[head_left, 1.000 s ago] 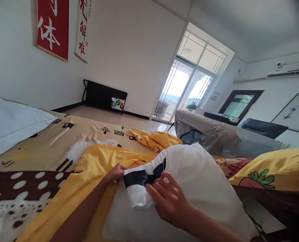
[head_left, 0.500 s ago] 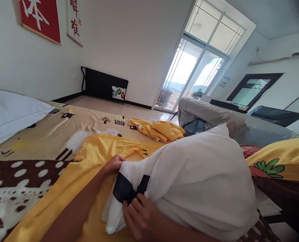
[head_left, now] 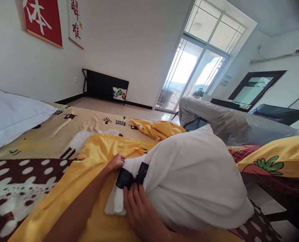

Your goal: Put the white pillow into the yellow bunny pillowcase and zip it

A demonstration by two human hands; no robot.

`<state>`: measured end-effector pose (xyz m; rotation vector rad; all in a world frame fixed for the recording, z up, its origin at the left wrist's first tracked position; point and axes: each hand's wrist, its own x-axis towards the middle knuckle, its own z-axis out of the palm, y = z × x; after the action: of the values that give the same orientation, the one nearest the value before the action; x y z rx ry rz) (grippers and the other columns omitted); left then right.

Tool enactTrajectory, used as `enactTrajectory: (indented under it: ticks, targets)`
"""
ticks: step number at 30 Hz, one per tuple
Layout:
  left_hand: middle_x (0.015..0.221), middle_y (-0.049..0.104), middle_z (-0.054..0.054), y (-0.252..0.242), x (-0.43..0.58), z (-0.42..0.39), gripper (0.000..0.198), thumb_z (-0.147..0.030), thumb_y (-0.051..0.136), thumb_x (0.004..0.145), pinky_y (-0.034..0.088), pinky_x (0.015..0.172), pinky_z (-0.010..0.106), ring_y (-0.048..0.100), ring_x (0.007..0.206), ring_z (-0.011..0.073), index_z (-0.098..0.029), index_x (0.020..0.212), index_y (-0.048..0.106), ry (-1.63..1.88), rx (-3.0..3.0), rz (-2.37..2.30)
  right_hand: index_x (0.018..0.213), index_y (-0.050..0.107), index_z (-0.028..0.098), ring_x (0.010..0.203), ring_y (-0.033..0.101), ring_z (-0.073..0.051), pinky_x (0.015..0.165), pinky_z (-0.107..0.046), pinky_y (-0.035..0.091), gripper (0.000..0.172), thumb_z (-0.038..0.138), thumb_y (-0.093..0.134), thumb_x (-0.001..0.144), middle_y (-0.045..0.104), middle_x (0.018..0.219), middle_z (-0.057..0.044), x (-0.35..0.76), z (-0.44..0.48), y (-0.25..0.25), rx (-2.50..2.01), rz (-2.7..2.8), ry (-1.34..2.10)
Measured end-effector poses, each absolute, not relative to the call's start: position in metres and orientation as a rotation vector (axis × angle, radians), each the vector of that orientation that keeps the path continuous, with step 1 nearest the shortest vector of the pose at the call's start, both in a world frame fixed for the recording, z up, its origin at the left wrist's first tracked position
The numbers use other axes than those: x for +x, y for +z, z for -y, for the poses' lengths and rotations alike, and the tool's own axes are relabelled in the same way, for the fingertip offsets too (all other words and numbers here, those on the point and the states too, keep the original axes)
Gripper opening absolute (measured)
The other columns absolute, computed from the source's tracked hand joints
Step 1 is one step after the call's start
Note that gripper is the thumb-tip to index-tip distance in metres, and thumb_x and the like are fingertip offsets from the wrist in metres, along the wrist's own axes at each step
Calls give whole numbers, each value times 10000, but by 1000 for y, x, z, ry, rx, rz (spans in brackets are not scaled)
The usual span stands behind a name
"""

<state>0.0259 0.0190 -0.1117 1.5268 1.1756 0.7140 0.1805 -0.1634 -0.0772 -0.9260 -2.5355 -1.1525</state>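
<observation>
A plump white pillow [head_left: 197, 181] lies on a yellow cover [head_left: 71, 198] spread over the bed. A dark label patch [head_left: 131, 174] shows at the pillow's near-left end. My left hand [head_left: 116, 162] pinches the white fabric at that corner, its fingers curled. The fingers of my right hand [head_left: 139, 210] press on the folded white edge just below the dark patch.
A second white pillow [head_left: 13, 116] lies at the left on the patterned brown and tan bedsheet [head_left: 26, 161]. Crumpled yellow cloth [head_left: 159, 129] sits farther back. A yellow carrot-print pillow [head_left: 275, 159] is at the right. A grey covered sofa [head_left: 227, 122] and a glass balcony door stand beyond.
The pillow has been pulled nearer and its end folded under. My right hand slid down and left along the white edge. My left hand stayed on the corner.
</observation>
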Motion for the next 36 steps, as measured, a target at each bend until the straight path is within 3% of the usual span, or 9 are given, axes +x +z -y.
enactTrajectory:
  ticks: [9,14,17,22,26,28,30,32,36]
  targets:
    - [700,590,-20,-109,29,-18,292,-376,584,863,467,591,244,557,621,104,-111,741,592,674,1658,-1265,1248,491,-11,1027,572,-291,928,-486,402,402,93,326,897,623,1061,-226,184,145,-78,-1011,2426,-1106]
    - [517,492,-60,-95,29,-14,360,-381,579,859,414,501,215,493,478,79,-130,606,527,661,1671,-1330,1230,513,74,856,578,-240,829,-420,460,416,22,397,835,639,927,-139,197,123,-43,-1070,2357,-1077]
    - [405,439,-55,-74,27,-9,413,-387,499,865,359,451,214,473,387,93,-162,520,467,699,1677,-1352,1181,522,106,837,571,-227,753,-353,470,489,-19,437,715,637,928,-113,216,99,3,-1259,2347,-749]
    - [368,452,-8,-28,16,13,371,-349,473,774,373,471,237,521,374,146,-185,445,422,756,1805,-1300,917,503,187,821,572,-216,671,-287,433,258,116,489,669,637,905,-74,242,65,74,-1475,2207,-220]
    - [783,671,72,9,9,44,219,-366,529,760,464,698,304,645,800,243,-173,793,628,978,1936,-1338,885,471,198,822,556,-208,690,-280,411,243,143,495,649,635,906,-63,242,62,96,-1440,2303,-120]
    - [1182,612,117,23,11,61,463,-431,559,785,438,907,364,554,1117,272,-189,1180,545,1166,2046,-1194,859,459,194,813,548,-203,697,-281,406,260,109,487,615,630,910,-71,236,65,96,-1475,2350,-102]
    - [1441,406,126,30,18,75,851,-519,675,705,359,1042,420,391,1306,299,-224,1414,310,1221,2163,-965,852,450,190,799,545,-197,693,-279,405,286,80,482,589,628,914,-75,230,68,92,-1479,2408,-58]
    - [1502,313,117,29,27,80,1070,-530,767,603,320,1080,464,319,1349,329,-253,1465,196,1193,2198,-861,868,446,187,796,549,-193,686,-276,409,320,67,482,574,630,925,-73,223,71,84,-1425,2484,15]
    - [1307,514,107,14,43,70,756,-452,752,648,410,994,417,496,1176,284,-224,1293,433,1352,1969,-926,919,454,191,835,568,-203,699,-283,427,356,65,465,585,638,956,-70,216,74,66,-1306,2579,99]
